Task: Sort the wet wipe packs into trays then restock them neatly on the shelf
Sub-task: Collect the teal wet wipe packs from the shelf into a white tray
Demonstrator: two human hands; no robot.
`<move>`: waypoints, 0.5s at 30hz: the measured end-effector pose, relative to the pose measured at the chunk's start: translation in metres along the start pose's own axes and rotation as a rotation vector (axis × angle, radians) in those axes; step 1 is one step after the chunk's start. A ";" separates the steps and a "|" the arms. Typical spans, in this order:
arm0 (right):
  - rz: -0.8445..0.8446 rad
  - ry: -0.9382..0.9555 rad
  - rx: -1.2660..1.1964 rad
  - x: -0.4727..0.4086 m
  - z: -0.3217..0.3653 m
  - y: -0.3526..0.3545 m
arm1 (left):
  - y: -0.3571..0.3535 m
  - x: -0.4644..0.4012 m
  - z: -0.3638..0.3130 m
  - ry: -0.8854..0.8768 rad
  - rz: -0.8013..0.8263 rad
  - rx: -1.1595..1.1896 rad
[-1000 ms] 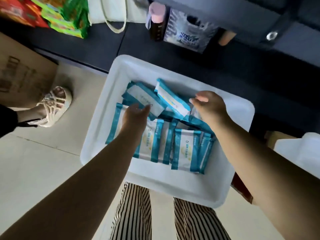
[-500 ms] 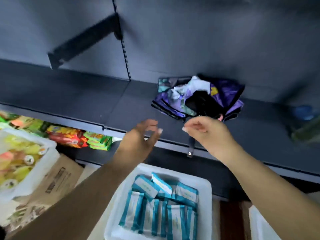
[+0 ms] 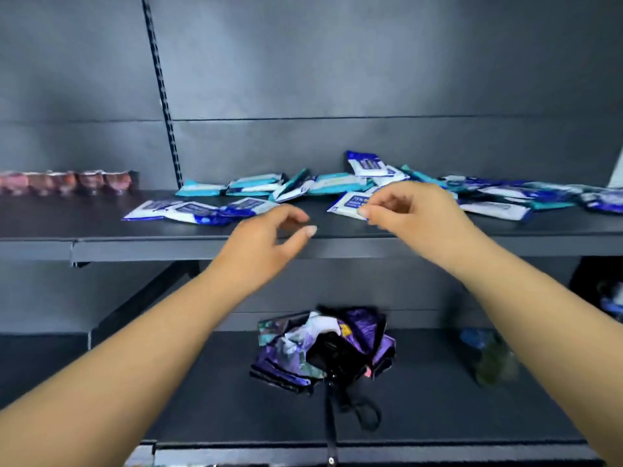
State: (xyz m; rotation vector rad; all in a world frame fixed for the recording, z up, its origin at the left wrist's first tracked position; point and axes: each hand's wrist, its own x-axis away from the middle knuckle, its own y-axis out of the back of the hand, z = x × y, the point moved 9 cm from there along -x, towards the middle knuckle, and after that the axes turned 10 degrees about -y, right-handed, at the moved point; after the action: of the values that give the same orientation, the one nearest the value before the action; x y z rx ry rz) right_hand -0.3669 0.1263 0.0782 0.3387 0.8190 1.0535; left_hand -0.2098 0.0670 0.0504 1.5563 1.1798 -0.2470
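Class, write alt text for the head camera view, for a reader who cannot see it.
Two bare hands, left hand and right hand, reach with loosely curled fingers toward scattered teal and blue wet wipe packs on a dark upper shelf, holding nothing. A folded purple umbrella lies on the shelf below.

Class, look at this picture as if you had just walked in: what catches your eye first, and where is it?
First, the two bare hands, left hand and right hand, reaching toward the upper shelf, both holding nothing. Next, the jumble of blue and teal wipe packs scattered across that shelf. Below, a folded purple umbrella lies on the lower shelf.
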 end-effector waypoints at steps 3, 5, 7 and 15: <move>-0.031 -0.078 0.055 -0.001 -0.012 0.021 | -0.014 -0.023 -0.014 -0.064 0.049 0.014; -0.050 -0.146 0.104 -0.001 -0.031 0.033 | -0.033 -0.035 -0.022 -0.098 0.094 0.047; -0.079 -0.206 0.142 -0.003 -0.054 0.047 | -0.056 -0.046 -0.029 -0.106 0.133 0.094; -0.177 -0.454 0.233 -0.035 -0.197 0.145 | -0.169 -0.102 -0.065 -0.105 0.221 0.165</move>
State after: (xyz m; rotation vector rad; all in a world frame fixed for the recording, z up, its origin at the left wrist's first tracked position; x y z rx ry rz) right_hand -0.6124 0.1404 0.0503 0.6641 0.5483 0.6784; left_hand -0.4164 0.0472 0.0389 1.7811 0.9159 -0.2816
